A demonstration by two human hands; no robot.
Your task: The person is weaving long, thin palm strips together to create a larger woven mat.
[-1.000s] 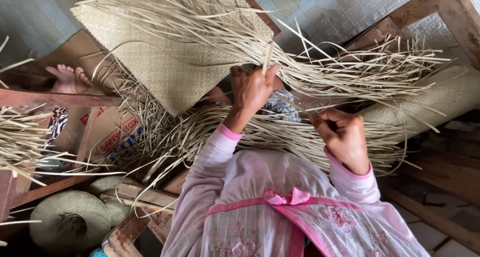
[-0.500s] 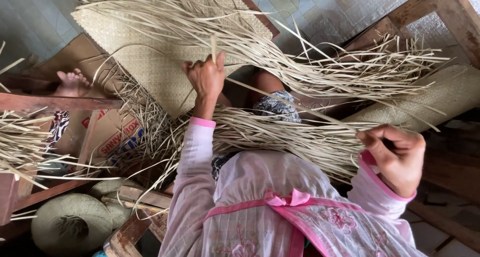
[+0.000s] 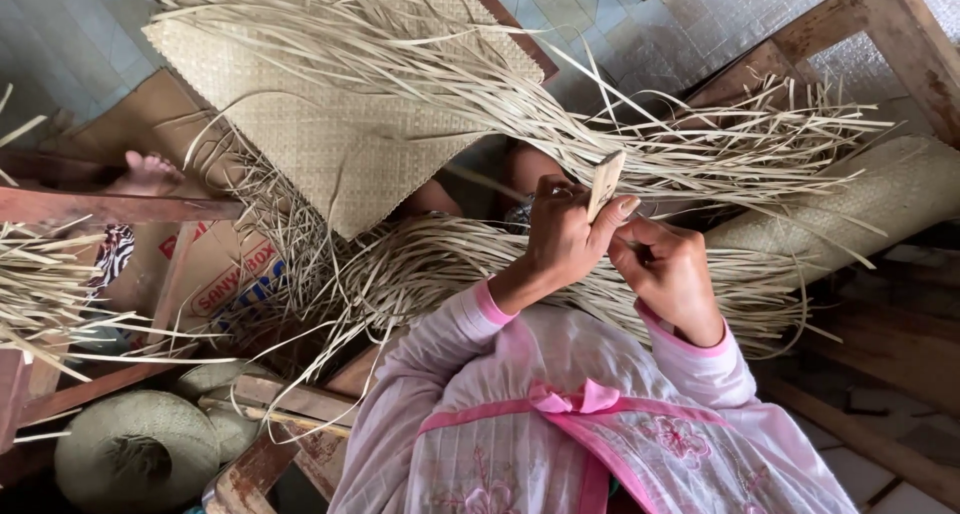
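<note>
My left hand [image 3: 560, 239] pinches flat pale straw strip [image 3: 605, 182] at 12 o'clock; right hand [image 3: 672, 274] curled beside, grip unclear. Strip light, springy, brittle; hold near base.

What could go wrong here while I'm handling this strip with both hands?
The left hand and right hand pinch one flat strip close together; bent hard, it may crease or split. The loose strips across the lap lie tangled, so pulling one could drag others or loosen the woven mat.
</note>
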